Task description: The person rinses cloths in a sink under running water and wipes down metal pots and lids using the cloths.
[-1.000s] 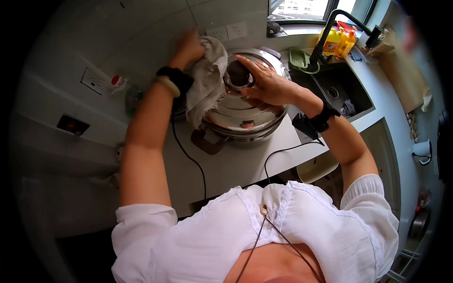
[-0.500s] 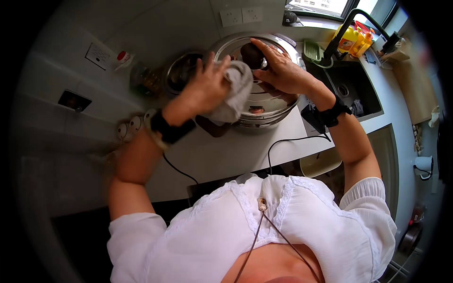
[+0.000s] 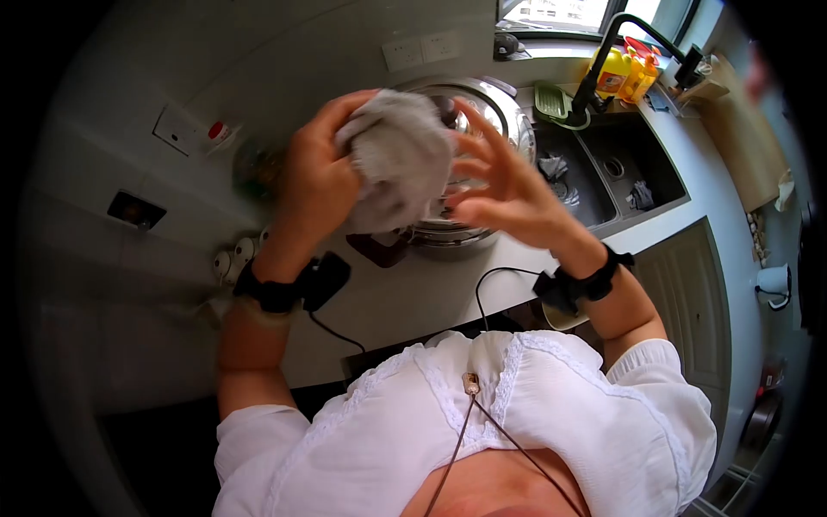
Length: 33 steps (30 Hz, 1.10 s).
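A crumpled greyish-white cloth [image 3: 401, 155] is gripped in my left hand [image 3: 323, 177], raised over the left side of a large shiny metal pot [image 3: 517, 129]. The cloth covers much of the lid, and only part of the dark lid knob [image 3: 444, 109] shows behind it. To the right of the cloth, my right hand [image 3: 512, 189] is held above the pot with fingers spread and nothing in them. Its fingertips come close to the cloth; whether they touch it I cannot tell. Below the cloth, a dark brown handle [image 3: 379, 250] sticks out over the counter.
A dark double sink [image 3: 594, 215] with a black faucet [image 3: 610, 47] lies to the right. Behind it stand yellow and orange bottles [image 3: 613, 73] and a green dish [image 3: 551, 101]. Black cables [image 3: 482, 289] cross the white counter [image 3: 405, 289]. Wall sockets [image 3: 422, 50] are at the back.
My right hand has come off the lid knob, and its fingers have spread. My left hand has lifted the cloth up from the lid towards me. The whole view has shifted slightly.
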Motion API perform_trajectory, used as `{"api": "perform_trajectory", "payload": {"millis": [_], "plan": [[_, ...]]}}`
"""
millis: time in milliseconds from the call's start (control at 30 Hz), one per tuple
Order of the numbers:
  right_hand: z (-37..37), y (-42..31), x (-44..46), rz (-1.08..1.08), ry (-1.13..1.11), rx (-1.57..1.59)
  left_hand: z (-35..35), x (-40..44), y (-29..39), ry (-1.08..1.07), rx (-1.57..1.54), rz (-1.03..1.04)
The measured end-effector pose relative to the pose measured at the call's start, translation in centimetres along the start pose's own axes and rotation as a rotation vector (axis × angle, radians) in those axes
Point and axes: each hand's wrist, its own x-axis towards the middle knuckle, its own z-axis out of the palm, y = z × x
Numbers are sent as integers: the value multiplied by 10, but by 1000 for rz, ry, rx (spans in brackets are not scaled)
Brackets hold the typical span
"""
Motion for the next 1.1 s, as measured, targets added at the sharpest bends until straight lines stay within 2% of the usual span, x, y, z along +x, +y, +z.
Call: {"api": "perform_trajectory", "payload": {"millis": [33, 100, 133, 167, 267, 333, 400, 467, 567, 600, 667, 733, 800, 867, 933, 967, 1033, 1100], "plan": [[11, 0, -2, -5, 24, 85, 13, 4, 3, -121, -125, -34], [4, 3, 4, 11, 69, 77, 27, 7, 2, -288, -85, 30], [-16, -1, 6, 139, 120, 159, 31, 9, 1, -368, -66, 65], [-42, -7, 11, 85, 132, 105, 20, 14, 4, -340, -53, 26], [-121, -26, 50, -82, 187, -226, -14, 41, -18, -272, 634, 87], [-145, -19, 86, -20, 322, -557, -22, 58, -77, -371, 668, -38], [-166, 17, 130, 45, 145, -706, -21, 67, -108, -440, 668, -129], [-163, 50, 145, 127, -121, -1189, -13, 65, -109, -465, 719, -186], [-164, 47, 131, 146, -159, -915, -8, 63, -107, -475, 864, -214], [-165, 32, 117, 272, -155, -771, -7, 60, -107, -471, 884, -215], [-186, 42, 84, 128, -89, -632, -3, 56, -108, -460, 888, -226], [-172, 47, 34, 191, 116, -255, -2, 58, -108, -455, 866, -237], [-161, 77, -9, 50, 248, 36, -4, 57, -112, -452, 852, -221], [-143, 107, -57, 29, 334, -128, -6, 58, -117, -458, 847, -188], [-86, 121, -100, -2, 476, 71, -8, 61, -122, -469, 856, -136], [-71, 120, -111, -40, 456, -198, -7, 61, -121, -473, 860, -130], [-49, 114, -115, -114, 457, -267, -5, 59, -115, -483, 866, -122], [-55, 109, -101, 19, 556, -196, -2, 61, -109, -526, 818, -82]]}}
